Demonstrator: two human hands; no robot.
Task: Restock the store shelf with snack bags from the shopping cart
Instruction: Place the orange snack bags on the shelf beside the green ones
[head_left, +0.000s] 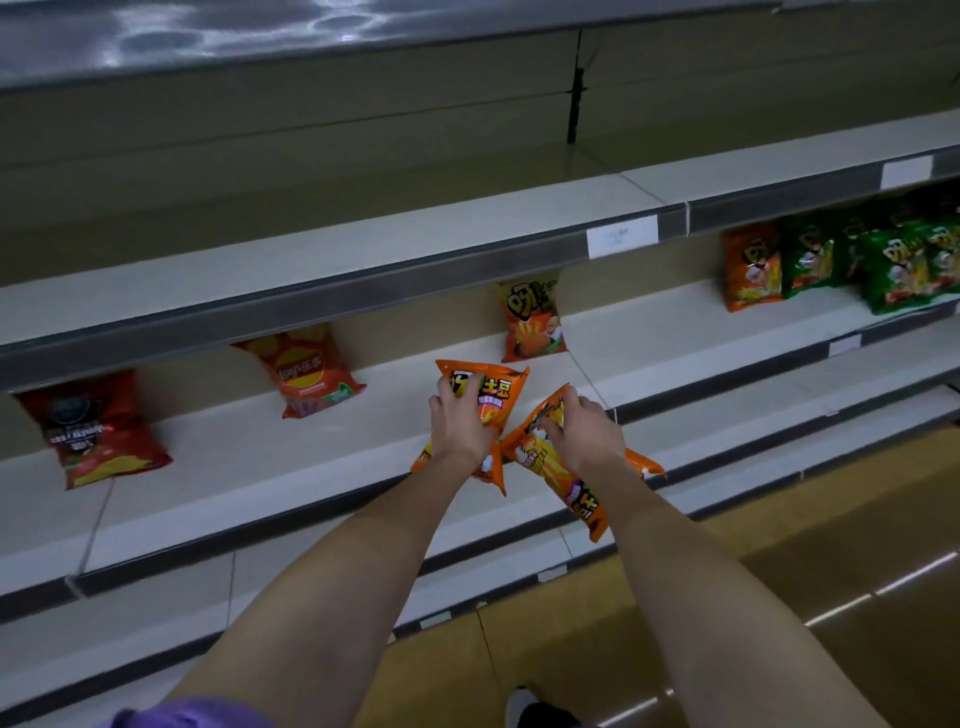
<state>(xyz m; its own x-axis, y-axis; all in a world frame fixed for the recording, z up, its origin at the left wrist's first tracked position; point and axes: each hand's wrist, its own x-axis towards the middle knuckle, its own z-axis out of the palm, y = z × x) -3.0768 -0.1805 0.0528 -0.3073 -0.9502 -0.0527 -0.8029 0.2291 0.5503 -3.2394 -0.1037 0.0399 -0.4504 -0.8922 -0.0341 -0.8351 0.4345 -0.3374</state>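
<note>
Both my arms reach out over the white middle shelf (291, 457). My left hand (460, 423) grips an orange snack bag (493, 395) held roughly upright just above the shelf's front part. My right hand (587, 434) grips a second orange snack bag (558, 467), tilted with its lower end pointing down toward me past the shelf edge. The two bags nearly touch between my hands. The shopping cart is out of view.
Farther back on the same shelf stand a dark red chip bag (96, 428), a red chip bag (304, 371) and an orange bag (532, 322). Orange and green bags (852, 262) crowd the right section. The shelf above (363, 244) carries price tags. A lower shelf and tan floor lie below.
</note>
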